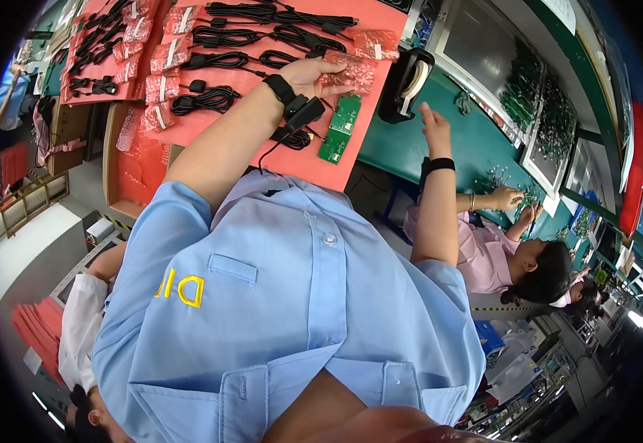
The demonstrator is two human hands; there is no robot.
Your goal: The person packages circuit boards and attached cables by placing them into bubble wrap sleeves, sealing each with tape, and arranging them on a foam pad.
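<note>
A light blue shirt point(292, 310) with a buttoned placket and a chest pocket fills the near field, and both bare forearms run up from it toward the desk point(476, 140).

The left hand point(314, 74) lies toward 12 o'clock on a coral-red mat point(262, 151), with a black wristband just behind it. Its grip is loosely curled with the fingers on a small pink bag point(351, 74); the bag lies flat at the fingertips, on the 3 o'clock side of the palm. Whether the fingers pinch the bag or only press on it cannot be told. A black adapter with a cord point(303, 114) sits just below the wrist, and a green circuit board point(341, 125) lies near it toward 4 o'clock.

The right hand point(434, 127) stands at about 1 o'clock over the green desk, fingers pointing up and slack, its grip released and holding nothing. It is near a black tape dispenser point(406, 85), which sits at its 11 o'clock, apart from the fingers.

Coiled black cables point(222, 37) and more pink bags point(163, 88) lie in rows across the mat toward 11 o'clock. A person in a pink top point(487, 255) works at 3 o'clock.
</note>
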